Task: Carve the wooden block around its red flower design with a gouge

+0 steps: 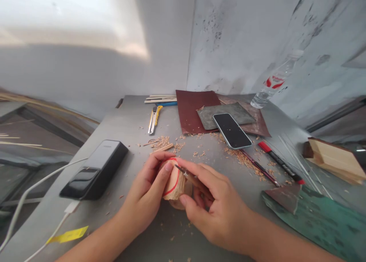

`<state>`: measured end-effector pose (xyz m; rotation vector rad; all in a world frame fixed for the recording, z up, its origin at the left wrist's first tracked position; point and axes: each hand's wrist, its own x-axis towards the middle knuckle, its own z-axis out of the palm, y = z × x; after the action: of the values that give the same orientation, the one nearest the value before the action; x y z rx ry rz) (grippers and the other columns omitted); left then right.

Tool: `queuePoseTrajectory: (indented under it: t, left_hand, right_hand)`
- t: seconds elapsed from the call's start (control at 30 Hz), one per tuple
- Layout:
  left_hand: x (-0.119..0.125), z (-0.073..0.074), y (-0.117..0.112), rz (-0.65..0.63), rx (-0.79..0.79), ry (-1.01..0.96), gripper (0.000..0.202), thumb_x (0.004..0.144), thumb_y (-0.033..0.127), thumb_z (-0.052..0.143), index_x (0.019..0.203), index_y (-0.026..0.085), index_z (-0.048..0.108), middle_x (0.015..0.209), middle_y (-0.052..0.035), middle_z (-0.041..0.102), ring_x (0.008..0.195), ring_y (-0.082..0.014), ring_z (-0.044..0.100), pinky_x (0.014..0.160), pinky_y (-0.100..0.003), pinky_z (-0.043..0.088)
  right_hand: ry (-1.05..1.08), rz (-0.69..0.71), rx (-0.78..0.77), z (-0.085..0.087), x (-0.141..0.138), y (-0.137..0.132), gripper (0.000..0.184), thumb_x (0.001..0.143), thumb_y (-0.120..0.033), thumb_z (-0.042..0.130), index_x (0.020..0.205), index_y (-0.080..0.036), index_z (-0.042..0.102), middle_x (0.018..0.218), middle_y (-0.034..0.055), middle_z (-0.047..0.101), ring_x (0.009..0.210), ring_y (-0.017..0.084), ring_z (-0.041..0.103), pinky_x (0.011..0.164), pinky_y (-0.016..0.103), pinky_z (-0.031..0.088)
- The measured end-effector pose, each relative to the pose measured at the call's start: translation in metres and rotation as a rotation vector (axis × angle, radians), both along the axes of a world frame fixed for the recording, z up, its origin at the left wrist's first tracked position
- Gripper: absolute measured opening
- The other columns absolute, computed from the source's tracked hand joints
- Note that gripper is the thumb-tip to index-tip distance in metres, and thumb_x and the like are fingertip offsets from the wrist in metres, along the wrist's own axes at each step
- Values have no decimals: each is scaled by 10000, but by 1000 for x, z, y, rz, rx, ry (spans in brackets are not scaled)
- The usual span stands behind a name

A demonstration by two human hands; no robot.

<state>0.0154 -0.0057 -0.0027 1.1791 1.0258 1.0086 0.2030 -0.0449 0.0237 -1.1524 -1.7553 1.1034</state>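
Lying at left on a grey workbench (134, 117), a black power bank (94, 170) trails a white cable (37, 182) past a strip of yellow tape (68, 234). Above it rests a yellow utility knife (153, 119) beside scattered wood shavings (160, 142). Next comes the left hand (147, 189), its fingers (154, 170) curled close together and clamped around a pale wood block (173, 182) marked with a red outline. The block sits between both hands, gripped just above the bench. From the right, the right hand (219, 205) pinches a small carving knife (190, 176) between thumb and fingers (197, 168), its blade tip touching the block's top. Further right lie a smartphone (232, 130) on sheets of sandpaper (197, 111), a plastic water bottle (274, 83), red-capped markers (278, 161), a wood offcut (336, 161) and a green sheet (317, 220).
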Motion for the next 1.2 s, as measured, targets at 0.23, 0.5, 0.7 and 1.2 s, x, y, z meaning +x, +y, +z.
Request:
queuePoseTrajectory:
  t: [0.23, 0.5, 0.7, 1.2]
  left_hand:
    - [-3, -1, 1, 21, 53, 48, 246, 1038, 457, 639, 1182, 258, 638, 1050, -18, 691, 933, -165, 660, 810, -243, 557]
    - [-2, 0, -2, 33, -29, -60, 293, 984, 488, 719, 1148, 254, 657, 1014, -13, 703, 840, -143, 673, 717, -212, 567]
    - [-4, 4, 3, 3, -35, -46, 296, 981, 472, 725, 1149, 244, 642, 1042, -19, 718, 891, -148, 681, 773, -230, 573]
    - [-13, 8, 4, -4, 39, 52, 313, 944, 371, 759, 1198, 231, 641, 1090, -53, 731, 992, -219, 709, 841, -334, 585]
  right_hand:
    - [-138, 36, 140, 0, 4, 4, 638, 966, -177, 565, 1597, -168, 477, 1178, 121, 691, 795, 167, 639, 775, 342, 604]
    - [20, 88, 9, -10, 6, 5, 628, 1017, -227, 590, 1624, -263, 434, 1358, 111, 681, 1137, 235, 709, 1002, 391, 615]
    - [-11, 73, -76, -15, 7, 9, 622, 1018, -206, 575, 1614, -318, 439, 1272, 81, 726, 895, 186, 729, 838, 352, 648]
    - [-148, 39, 25, -20, 9, 19, 598, 985, -126, 564, 1552, -308, 512, 1131, 40, 740, 734, 138, 646, 743, 300, 599]
